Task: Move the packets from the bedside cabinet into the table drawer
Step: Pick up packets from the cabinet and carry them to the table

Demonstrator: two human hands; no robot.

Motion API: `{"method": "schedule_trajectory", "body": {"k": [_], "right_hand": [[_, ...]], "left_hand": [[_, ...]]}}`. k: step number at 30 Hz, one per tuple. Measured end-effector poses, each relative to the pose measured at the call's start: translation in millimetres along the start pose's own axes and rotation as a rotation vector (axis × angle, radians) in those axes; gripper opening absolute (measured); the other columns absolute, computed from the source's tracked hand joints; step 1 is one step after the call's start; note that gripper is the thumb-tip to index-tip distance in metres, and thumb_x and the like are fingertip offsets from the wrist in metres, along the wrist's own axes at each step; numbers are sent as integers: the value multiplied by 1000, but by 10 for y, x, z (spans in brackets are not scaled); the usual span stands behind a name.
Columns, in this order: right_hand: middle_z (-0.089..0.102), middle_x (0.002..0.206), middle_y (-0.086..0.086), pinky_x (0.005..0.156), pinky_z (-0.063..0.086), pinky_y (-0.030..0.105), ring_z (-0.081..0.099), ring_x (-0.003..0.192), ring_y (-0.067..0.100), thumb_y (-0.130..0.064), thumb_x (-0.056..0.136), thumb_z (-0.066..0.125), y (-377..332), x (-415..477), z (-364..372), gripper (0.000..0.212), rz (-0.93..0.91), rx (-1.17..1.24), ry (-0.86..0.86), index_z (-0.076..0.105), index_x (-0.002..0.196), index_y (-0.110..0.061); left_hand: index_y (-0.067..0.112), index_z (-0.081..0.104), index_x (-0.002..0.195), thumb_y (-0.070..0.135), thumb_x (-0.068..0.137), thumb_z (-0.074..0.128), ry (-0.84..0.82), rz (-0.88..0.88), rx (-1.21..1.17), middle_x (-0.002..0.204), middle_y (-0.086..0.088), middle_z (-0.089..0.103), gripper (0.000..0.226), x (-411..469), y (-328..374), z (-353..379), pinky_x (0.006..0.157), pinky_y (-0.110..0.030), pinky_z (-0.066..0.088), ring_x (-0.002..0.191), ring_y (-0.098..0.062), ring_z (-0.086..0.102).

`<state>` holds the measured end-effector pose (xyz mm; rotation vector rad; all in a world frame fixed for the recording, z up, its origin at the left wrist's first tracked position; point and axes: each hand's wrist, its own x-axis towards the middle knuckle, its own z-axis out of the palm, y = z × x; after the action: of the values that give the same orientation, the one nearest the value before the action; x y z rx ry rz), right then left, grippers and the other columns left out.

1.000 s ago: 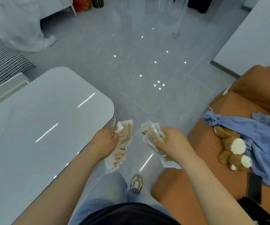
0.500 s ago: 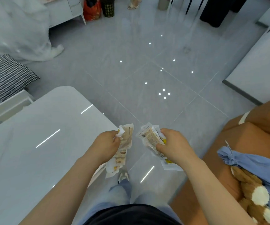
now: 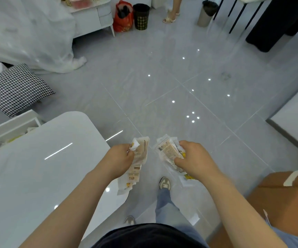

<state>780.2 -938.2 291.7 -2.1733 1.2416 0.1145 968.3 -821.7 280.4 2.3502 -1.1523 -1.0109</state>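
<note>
In left hand (image 3: 120, 161) (and right (image 3: 194, 158)), packets (image 3: 168, 153)

Glossy grey tile floor (image 3: 162, 72), white table (image 3: 28, 176).

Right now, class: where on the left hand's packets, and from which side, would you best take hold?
Probably pinch the free lower end of the packets, coming from below: the left hand grips the upper part, the rest hangs flat and exposed, and the table blocks the left side.
</note>
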Motion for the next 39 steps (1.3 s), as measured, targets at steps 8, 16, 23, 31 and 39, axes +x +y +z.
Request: {"method": "schedule_trajectory", "body": {"k": [8, 16, 23, 31, 39], "right_hand": [[60, 78, 0, 58, 42, 30, 56, 72, 21, -16, 76, 60, -15, 1020, -660, 18, -178, -142, -109, 60, 92, -10], [48, 64, -6, 48, 30, 24, 44, 56, 12, -16, 78, 58, -452, 1913, -774, 9, -378, -204, -250, 58, 84, -11], [47, 65, -7, 48, 30, 24, 48, 61, 16, -16, 78, 58, -1126, 2776, -661, 10, -483, -296, -366, 50, 74, -21], [51, 64, -4, 49, 32, 26, 49, 59, 16, -20, 79, 57, -2102, 3579, -549, 11, -570, -312, -417, 51, 71, -16], [63, 80, -1, 58, 43, 28, 58, 73, 20, -15, 75, 58, -2900, 4347, -323, 18, -697, -383, -457, 62, 92, -12]], "left_hand": [[1, 61, 100, 21, 98, 34, 145, -174, -104, 97, -14, 65, 34, 631, 321, -134, 75, -37, 48, 89, -30, 60], [0, 58, 87, 19, 98, 34, 266, -331, -203, 88, -16, 62, 32, 1066, 222, -392, 57, -26, 37, 71, -22, 51], [10, 54, 82, 20, 100, 33, 323, -444, -270, 86, -9, 59, 29, 1552, -160, -851, 58, -25, 37, 73, -20, 50], [16, 45, 70, 25, 101, 32, 371, -522, -334, 77, -3, 52, 34, 2050, -567, -1605, 57, -24, 32, 72, -19, 47], [21, 38, 65, 22, 101, 33, 451, -617, -394, 73, 0, 48, 36, 2446, -914, -2146, 53, -19, 30, 67, -14, 43]]}}
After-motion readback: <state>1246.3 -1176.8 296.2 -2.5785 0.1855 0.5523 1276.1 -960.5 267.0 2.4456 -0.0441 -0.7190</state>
